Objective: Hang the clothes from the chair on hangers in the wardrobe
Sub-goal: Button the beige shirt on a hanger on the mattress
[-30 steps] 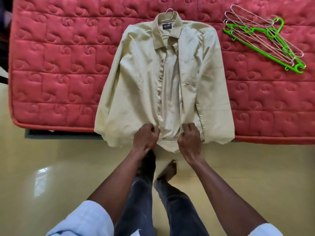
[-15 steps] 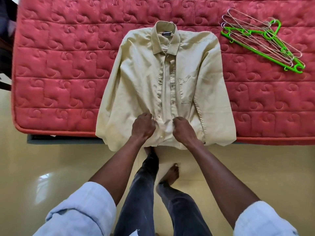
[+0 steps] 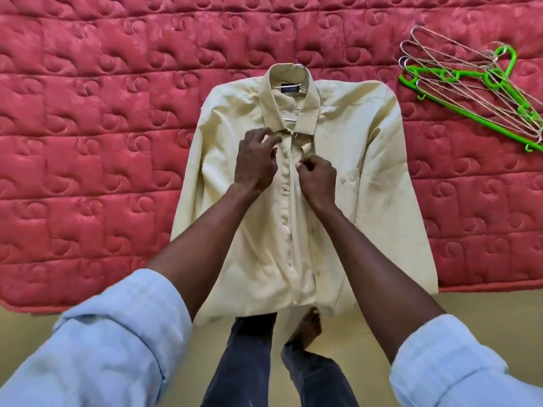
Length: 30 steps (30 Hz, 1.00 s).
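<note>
Both hands had climbed from the hem to the chest at frame centre. The left hand (image 3: pixel 256 161) lay spread on the shirt (image 3: pixel 346 201); the right hand (image 3: pixel 318 180) pinched its placket. Best to button near the collar, keeping the hanger (image 3: pixel 303 74) centred.
</note>
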### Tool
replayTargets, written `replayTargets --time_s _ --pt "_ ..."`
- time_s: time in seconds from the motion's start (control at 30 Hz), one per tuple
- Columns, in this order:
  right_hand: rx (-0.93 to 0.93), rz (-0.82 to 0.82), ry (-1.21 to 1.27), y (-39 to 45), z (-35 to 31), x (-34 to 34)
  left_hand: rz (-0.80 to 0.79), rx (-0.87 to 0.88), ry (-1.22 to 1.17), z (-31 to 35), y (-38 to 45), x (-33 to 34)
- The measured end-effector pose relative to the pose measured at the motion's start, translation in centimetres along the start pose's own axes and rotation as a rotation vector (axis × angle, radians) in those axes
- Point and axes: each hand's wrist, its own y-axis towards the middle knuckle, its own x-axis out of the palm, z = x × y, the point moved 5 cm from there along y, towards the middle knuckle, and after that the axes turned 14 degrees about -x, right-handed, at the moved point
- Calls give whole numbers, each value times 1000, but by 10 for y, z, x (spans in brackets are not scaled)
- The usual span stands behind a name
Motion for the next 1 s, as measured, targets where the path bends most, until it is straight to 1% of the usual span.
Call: replayTargets --time_s 0.1,0.2,0.3,0.4,0.47,0.53,0.6,0.73,0.8,0.83,0.93,1.0 --pt "85 144 24 34 -9 15 -48 169 148 7 40 5" --pt "185 229 2 58 -12 28 -160 318 266 9 71 12" --pt "264 234 -81 70 -10 33 -270 396 313 5 89 17" --pt "299 228 -139 74 -9 35 -300 469 332 9 98 17" --pt "314 242 -167 77 -9 34 -322 462 292 14 104 15" --pt "329 271 -166 78 -10 30 -362 386 240 17 109 14" --pt "355 298 -60 78 -6 28 -389 286 212 20 112 13" --pt "438 323 411 72 2 32 -461 -5 225 25 114 16" --pt "515 318 657 65 2 38 -486 -165 179 25 116 14" --pt "541 310 739 63 1 41 -504 -237 143 24 116 15" --pt "554 272 790 63 1 43 -572 -382 17 22 115 15" --pt "569 263 828 64 1 43 -590 -434 -38 22 114 14"
